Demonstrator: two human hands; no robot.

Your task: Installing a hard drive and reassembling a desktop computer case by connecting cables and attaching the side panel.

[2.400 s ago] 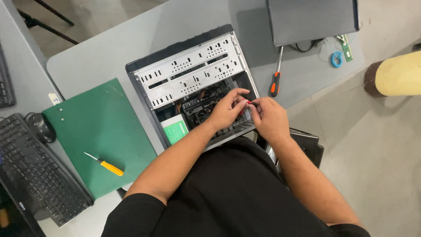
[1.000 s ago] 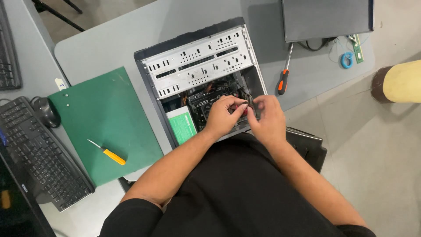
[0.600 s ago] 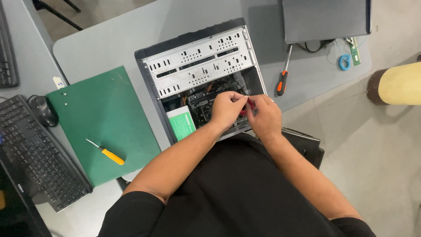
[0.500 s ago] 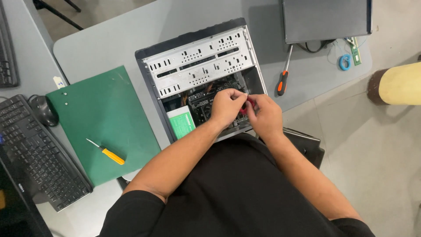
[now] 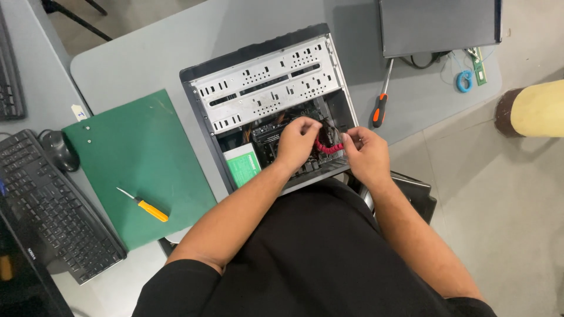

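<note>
Red cable point(image 5: 328, 147) runs in a short sagging arc between your two hands, low inside the open computer case point(image 5: 270, 105) that lies on its side on the grey table point(image 5: 147, 53). Your left hand point(image 5: 298, 142) has its fingers closed on one end of that cable, over the dark circuit board; your right hand point(image 5: 365, 154) pinches the other end at the case's right edge. Above your hands the perforated metal drive cage point(image 5: 267, 82) spans the case, and a green-labelled part point(image 5: 244, 167) sits just left of your left wrist.

Right of the case an orange-handled screwdriver point(image 5: 380, 103) lies on the table, its shaft pointing up toward a dark flat panel point(image 5: 437, 26). Left of the case lies a green mat point(image 5: 138, 164) with a small yellow-handled screwdriver point(image 5: 144, 205) on it. Further left are a black keyboard point(image 5: 53, 205) and a black mouse point(image 5: 57, 149).
</note>
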